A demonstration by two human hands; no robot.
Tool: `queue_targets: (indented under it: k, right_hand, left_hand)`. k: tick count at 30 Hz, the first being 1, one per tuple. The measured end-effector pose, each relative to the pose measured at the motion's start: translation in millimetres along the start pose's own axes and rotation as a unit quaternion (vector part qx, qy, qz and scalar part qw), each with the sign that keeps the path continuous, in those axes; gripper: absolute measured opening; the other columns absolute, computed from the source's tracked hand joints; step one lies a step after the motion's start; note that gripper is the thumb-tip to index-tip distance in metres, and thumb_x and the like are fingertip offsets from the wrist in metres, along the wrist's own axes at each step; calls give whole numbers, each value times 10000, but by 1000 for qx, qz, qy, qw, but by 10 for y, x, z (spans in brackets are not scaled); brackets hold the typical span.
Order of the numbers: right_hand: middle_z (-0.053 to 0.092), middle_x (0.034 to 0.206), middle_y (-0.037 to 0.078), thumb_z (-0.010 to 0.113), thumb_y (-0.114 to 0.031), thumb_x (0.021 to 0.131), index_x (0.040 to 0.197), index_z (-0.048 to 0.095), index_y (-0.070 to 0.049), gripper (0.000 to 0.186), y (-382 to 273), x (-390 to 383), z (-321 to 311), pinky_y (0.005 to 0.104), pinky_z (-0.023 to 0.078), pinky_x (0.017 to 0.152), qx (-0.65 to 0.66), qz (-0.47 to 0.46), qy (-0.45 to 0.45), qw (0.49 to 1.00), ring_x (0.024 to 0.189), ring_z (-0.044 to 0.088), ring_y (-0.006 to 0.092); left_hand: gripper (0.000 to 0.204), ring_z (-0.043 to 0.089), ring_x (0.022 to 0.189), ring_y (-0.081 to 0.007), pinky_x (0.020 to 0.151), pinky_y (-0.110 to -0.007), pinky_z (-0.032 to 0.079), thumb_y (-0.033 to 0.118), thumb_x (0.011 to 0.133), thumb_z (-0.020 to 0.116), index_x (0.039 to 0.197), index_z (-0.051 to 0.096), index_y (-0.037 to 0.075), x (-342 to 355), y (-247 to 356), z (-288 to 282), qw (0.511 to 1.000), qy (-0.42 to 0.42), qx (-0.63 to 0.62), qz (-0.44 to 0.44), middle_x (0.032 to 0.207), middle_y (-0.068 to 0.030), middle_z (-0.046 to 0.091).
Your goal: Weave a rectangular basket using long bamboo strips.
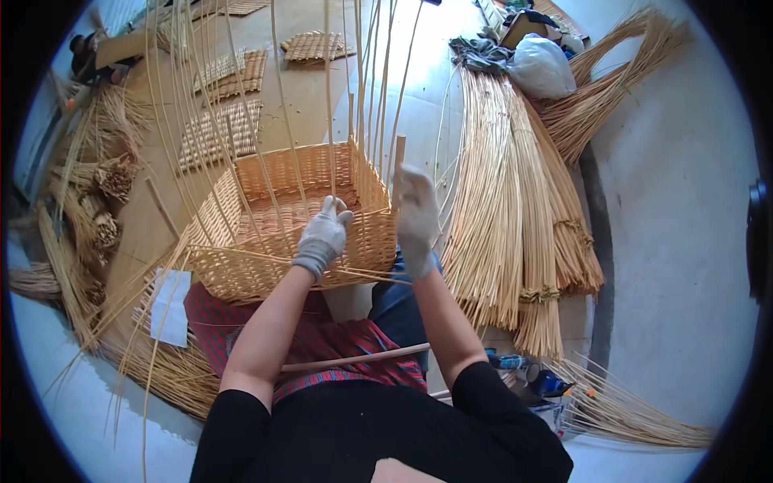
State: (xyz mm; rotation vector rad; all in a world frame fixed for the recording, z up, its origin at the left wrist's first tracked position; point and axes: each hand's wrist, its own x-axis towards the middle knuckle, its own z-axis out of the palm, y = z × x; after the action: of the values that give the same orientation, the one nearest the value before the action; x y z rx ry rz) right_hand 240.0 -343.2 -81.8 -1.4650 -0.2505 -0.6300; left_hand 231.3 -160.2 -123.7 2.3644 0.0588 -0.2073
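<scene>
A woven wicker basket [294, 251] rests on my lap, with wooden corner posts [400, 153] and several tall thin canes [283, 97] rising from its walls. At the near wall my left hand [322, 237], in a pale grey work glove, has its fingers closed round the foot of an upright cane. My right hand [416, 217], gloved alike, is raised beside the basket's near right corner post. Motion smears its fingers, so I cannot make out whether it grips anything. Loose canes [366, 275] run along the near wall.
Large bundles of straw-coloured cane [503, 201] lie at the right. Woven panels [219, 133] are on the floor beyond the basket, and more bundles [97, 193] at the left. A white plastic bag [541, 66] sits far right. A stick [354, 357] crosses my lap.
</scene>
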Motion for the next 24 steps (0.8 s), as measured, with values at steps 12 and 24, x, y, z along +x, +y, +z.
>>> queue_targets:
  k: [12, 24]
  right_hand:
    - [694, 827, 78, 520, -261, 1063, 1050, 662, -9, 290, -46, -812, -494, 308, 559, 651, -84, 327, 108, 935, 693, 662, 145]
    - [682, 887, 115, 677, -257, 891, 1002, 697, -119, 178, -679, -857, 1311, 452, 530, 780, -337, -32, -362, 868, 886, 671, 338]
  left_hand:
    - [261, 684, 934, -372, 865, -468, 514, 315, 924, 621, 1063, 641, 95, 34, 140, -213, 995, -13, -96, -15, 952, -189, 707]
    - [160, 677, 771, -175, 711, -320, 551, 33, 976, 581, 1113, 656, 67, -1312, -1127, -1062, 907, 371, -198, 27, 998, -95, 693]
